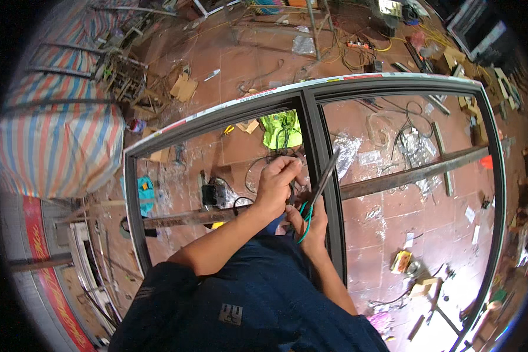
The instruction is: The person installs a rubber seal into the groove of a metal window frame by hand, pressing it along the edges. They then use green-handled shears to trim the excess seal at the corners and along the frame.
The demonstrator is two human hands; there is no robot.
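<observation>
Our right hand (315, 226) grips scissors (326, 180) nearer the frame bar (312, 129) stretching ahead; our left hand (274, 186) seems to pinch a dark strip (291, 192).

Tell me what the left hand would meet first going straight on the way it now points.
Likely the dark middle bar of the large frame, up and to the right of the left hand; depth is unclear, so it might pass above.
</observation>
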